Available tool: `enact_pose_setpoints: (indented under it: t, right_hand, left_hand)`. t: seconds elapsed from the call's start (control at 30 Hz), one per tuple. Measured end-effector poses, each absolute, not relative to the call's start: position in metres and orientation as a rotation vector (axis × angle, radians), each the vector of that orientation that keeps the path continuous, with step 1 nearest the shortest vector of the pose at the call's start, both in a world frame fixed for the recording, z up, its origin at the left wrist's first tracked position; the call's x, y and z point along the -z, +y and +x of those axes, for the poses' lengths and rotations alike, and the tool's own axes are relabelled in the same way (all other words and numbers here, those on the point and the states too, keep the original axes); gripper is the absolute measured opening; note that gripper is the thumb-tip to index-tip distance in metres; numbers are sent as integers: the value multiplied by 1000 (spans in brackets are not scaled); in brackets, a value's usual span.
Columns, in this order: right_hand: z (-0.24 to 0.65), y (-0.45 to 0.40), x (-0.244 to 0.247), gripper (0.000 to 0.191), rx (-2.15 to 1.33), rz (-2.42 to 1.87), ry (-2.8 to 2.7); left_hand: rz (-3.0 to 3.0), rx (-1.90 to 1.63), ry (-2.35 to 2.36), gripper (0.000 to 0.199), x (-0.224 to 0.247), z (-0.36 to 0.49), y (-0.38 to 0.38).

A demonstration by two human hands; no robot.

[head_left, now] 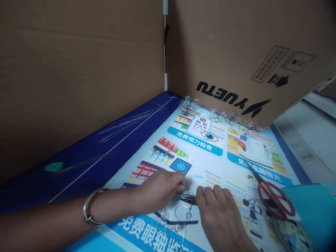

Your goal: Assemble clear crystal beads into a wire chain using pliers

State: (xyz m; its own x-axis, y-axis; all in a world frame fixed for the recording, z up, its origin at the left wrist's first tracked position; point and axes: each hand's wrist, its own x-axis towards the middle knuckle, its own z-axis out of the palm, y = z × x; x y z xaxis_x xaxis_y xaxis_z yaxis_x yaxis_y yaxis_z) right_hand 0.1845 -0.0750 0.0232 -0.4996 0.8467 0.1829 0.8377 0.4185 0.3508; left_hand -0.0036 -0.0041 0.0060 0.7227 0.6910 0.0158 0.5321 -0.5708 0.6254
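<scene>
My left hand point(160, 189), with a silver bangle on the wrist, pinches part of a thin, clear beaded wire strand point(177, 227). The strand's loops and clear beads hang below my fingers onto the printed sheet. My right hand point(220, 213) is closed around a pair of pliers point(190, 199), whose dark metal jaws point left and meet the strand at my left fingertips. The pliers' handles are hidden in my right fist. What exactly lies between the jaws is too small to make out.
Red-handled scissors point(275, 199) lie at the right. Tall cardboard panels point(84, 70) stand at the back, with a row of clear beaded pieces point(223, 117) along the right panel's foot. Loose thin strands point(131, 120) and a green flat piece point(54, 167) lie on the blue strip.
</scene>
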Motion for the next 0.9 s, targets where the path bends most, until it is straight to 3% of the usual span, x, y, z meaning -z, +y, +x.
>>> enact_pose_setpoints:
  t: [0.9]
  right_hand:
    - [178, -74, -29, 22, -470, 1709, 2411]
  left_hand:
    - [2366, -387, 996, 12, -1, -3, -9]
